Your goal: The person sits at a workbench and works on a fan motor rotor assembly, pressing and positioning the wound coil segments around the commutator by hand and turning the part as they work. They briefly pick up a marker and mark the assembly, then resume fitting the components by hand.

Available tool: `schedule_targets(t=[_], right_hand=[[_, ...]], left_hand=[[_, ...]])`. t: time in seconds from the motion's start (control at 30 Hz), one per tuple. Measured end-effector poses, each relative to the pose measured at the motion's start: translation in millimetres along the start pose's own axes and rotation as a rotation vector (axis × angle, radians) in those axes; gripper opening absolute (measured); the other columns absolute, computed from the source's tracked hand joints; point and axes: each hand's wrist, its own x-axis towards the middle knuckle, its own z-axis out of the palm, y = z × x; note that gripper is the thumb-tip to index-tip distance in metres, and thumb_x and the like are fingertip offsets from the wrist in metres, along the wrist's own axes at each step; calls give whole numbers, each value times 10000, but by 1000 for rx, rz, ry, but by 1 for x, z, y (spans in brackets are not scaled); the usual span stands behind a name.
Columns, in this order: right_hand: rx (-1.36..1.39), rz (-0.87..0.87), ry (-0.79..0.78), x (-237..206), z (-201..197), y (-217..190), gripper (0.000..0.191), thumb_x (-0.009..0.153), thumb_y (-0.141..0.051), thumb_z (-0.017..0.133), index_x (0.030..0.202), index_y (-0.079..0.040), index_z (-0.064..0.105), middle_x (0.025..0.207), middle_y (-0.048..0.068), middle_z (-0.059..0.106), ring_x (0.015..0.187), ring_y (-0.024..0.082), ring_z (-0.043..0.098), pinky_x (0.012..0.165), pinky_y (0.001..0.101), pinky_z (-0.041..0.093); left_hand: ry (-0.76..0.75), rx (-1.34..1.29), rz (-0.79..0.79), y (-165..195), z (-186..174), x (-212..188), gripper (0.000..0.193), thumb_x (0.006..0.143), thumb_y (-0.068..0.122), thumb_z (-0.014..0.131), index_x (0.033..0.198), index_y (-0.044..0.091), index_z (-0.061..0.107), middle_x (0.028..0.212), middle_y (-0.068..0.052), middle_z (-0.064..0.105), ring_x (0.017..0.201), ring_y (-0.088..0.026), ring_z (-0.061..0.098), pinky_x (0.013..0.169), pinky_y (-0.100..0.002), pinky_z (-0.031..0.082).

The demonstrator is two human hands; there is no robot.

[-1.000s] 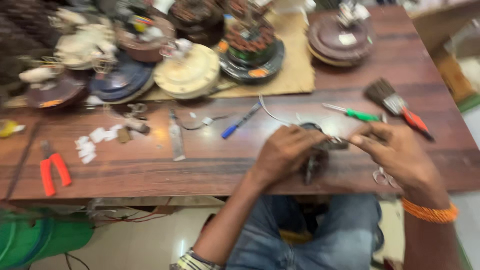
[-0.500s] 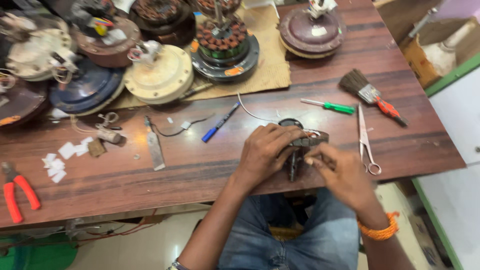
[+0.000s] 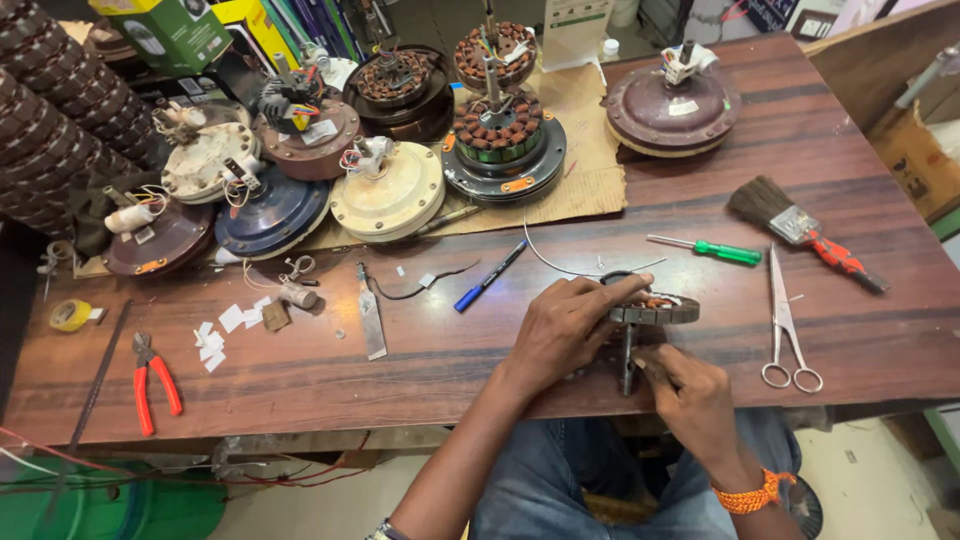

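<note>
1. Small round stator (image 3: pixel 655 308), a grey metal ring with copper windings, held level at the near edge of the dark wood-grain bench (image 3: pixel 420 370), its shaft (image 3: pixel 627 358) pointing down past that edge.
2. Left hand (image 3: pixel 565 330), grip clamped over the stator's left rim, fingers curled across the top.
3. Right hand (image 3: pixel 690 395), just below the stator, grip closed, fingertips pinched at the lower end of the shaft; whether anything small was held between them could not be told.
4. Thin pale wire (image 3: pixel 560 265) looped on the bench just beyond the stator, touching or nearly touching its far rim.
5. Steel scissors (image 3: pixel 785 320) right of the stator, near; green-handled screwdriver (image 3: pixel 705 250) beyond and right of it; red-handled paintbrush (image 3: pixel 800 228) farther right.
6. Blue marker pen (image 3: pixel 490 277) left of and beyond the stator; red-handled pliers (image 3: pixel 152 380) well apart, far left.
7. Judged best done thus: stator kept steady and level by the left grip, shaft worked with small fingertip moves, windings and wire left unpinched.
</note>
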Motion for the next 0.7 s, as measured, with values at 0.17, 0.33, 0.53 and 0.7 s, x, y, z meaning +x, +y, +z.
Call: schedule_targets(t=[0.17, 0.33, 0.53, 0.7], right_hand=[[-57, -51, 8, -2, -3, 0, 245, 816, -19, 726, 1061, -23, 730, 799, 183, 695, 674, 339, 679, 573, 400, 499], [62, 70, -70, -4, -29, -18, 178, 817, -67, 757, 994, -91, 758, 785, 111, 741, 602, 216, 706, 553, 336, 517], [-222, -2, -154, 11, -72, -57, 160, 837, -140, 752, 981, -73, 736, 820, 116, 709, 683, 291, 685, 597, 383, 521], [-354, -84, -101, 43, -70, -76, 143, 905, -215, 723, 935, -78, 698, 877, 117, 725, 752, 348, 682, 615, 430, 516]], left_hand=[[92, 316, 405, 7, -1, -16, 470, 889, 283, 747, 1351, 254, 663, 1475, 60, 550, 1250, -201, 547, 1066, -391, 446], [98, 369, 468, 5, -1, -25, 377, 838, 344, 781, 1175, 181, 735, 1416, 62, 593, 1191, -185, 537, 993, -386, 421], [104, 290, 359, 12, 3, -29, 281, 799, 166, 766, 1067, 84, 767, 1180, -26, 732, 905, -187, 671, 736, -336, 502], [325, -68, 21, 32, 28, -35, 136, 852, 38, 758, 981, 41, 717, 1046, -86, 735, 881, -254, 735, 769, -330, 568]])
